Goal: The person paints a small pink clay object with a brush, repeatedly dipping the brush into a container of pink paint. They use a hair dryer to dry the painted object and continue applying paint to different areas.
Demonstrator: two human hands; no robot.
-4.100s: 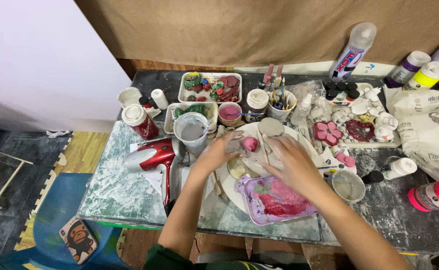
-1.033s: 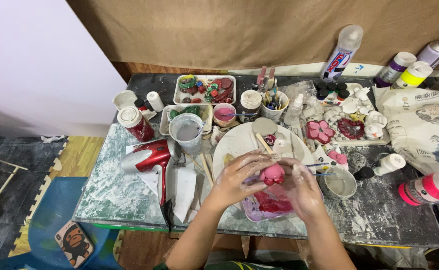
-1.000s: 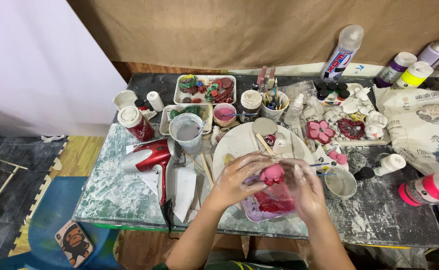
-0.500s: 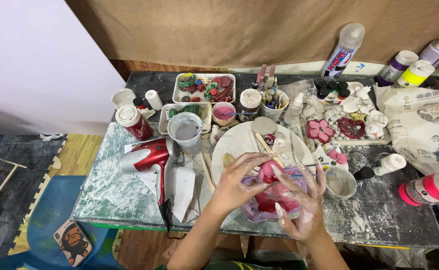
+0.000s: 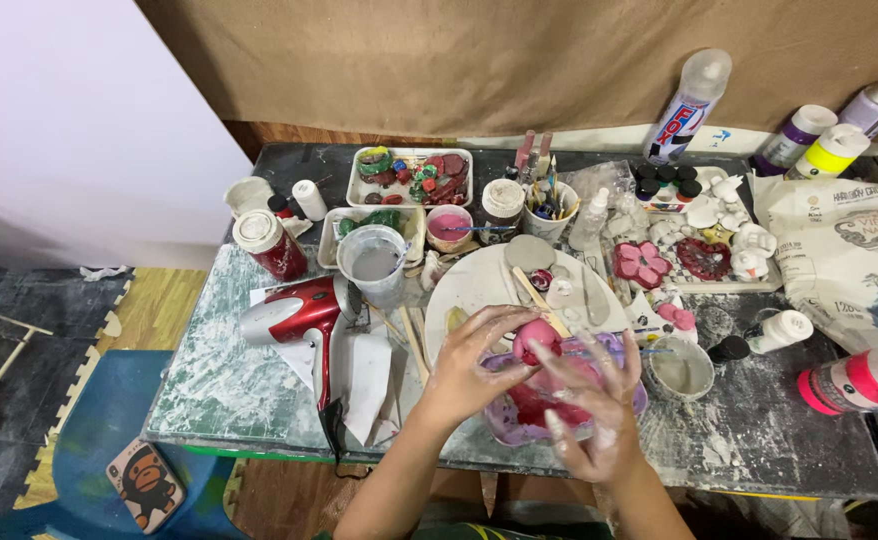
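My left hand [image 5: 469, 368] grips a small round pink piece [image 5: 534, 340] and holds it up over a shallow purple tray [image 5: 504, 420] smeared with red and pink. My right hand [image 5: 589, 405] hovers just right of the piece, palm up, fingers spread and dusted white, with its fingertips close to the piece. Both hands sit above the near edge of a white round plate [image 5: 479, 290] that carries a wooden stick [image 5: 542, 303] and small white pieces.
A red hair dryer [image 5: 294, 315] lies left of the hands beside white paper. A clear cup of grey liquid [image 5: 374, 262], jars, brush pots, trays of painted pieces, bottles and a white sack [image 5: 854, 260] crowd the splattered table. A small bowl [image 5: 681, 368] stands right.
The hands came back from the plate to the purple tray with the pink piece. In the last second my right hand let go of it and turned palm up with fingers spread.
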